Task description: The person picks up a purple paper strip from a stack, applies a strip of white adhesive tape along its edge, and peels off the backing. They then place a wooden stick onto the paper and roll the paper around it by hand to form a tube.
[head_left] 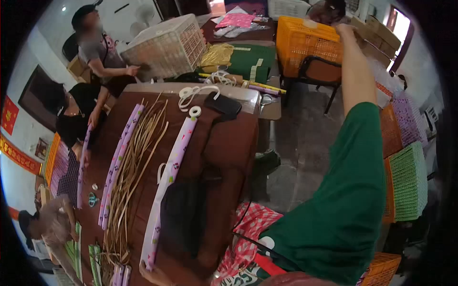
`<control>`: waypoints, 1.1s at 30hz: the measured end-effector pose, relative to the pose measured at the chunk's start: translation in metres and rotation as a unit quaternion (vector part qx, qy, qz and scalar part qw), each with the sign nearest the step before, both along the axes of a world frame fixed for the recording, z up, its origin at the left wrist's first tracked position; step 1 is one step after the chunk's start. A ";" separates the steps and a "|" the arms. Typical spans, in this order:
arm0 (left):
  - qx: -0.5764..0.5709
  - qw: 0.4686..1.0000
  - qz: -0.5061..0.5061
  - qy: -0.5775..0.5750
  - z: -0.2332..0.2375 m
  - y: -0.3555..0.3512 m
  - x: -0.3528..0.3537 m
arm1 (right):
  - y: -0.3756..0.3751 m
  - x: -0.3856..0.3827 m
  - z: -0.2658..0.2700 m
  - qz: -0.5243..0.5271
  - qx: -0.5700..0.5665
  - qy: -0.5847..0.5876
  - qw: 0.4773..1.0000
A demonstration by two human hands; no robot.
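Observation:
A long lilac roll point(179, 155) with a small dark and pink print lies lengthwise on the brown-covered table, a white strip along its side. My left hand point(156, 276), partly cut off by the bottom edge, grips the near end of this roll. My right arm, in a green sleeve, stretches far out to the upper right. At its end my right hand point(345, 30) is beside the top corner of an orange plastic crate point(307, 45); its fingers are too small to make out. Left of the roll lies a bundle of thin brown strips point(133, 176).
More lilac rolls point(119, 167) lie beyond the strips. White tape point(194, 111) and a black phone point(223, 105) sit at the table's far end. A person point(102, 52) stands by a white crate point(167, 45); other people work along the left side. A chair point(320, 71) stands by the orange crate.

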State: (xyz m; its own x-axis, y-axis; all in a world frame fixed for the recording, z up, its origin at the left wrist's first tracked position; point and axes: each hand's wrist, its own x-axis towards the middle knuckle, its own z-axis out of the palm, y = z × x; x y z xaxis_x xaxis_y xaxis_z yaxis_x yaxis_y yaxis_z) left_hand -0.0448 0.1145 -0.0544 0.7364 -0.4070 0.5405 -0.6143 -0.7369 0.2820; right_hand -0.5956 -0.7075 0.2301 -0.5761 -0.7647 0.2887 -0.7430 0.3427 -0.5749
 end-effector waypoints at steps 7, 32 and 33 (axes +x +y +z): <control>0.067 0.991 -0.101 0.061 0.030 -0.028 -0.027 | -0.225 -0.059 -0.032 0.286 -0.010 0.111 0.952; 0.206 0.953 -0.144 0.167 0.010 -0.086 0.025 | 0.333 0.486 -0.299 0.873 -0.198 0.187 0.405; 0.192 0.950 -0.168 0.178 0.016 -0.089 0.023 | 0.333 0.490 -0.304 0.872 -0.196 0.186 0.409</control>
State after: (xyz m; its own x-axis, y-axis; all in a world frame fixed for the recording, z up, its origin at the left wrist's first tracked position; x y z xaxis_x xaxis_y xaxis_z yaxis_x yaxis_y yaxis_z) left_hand -0.0214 0.0250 -0.0388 0.6383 -0.7684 0.0458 -0.7494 -0.6068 0.2649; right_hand -0.1055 -0.3742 -0.0742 0.8855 0.2280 0.4049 0.2778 -0.9582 -0.0679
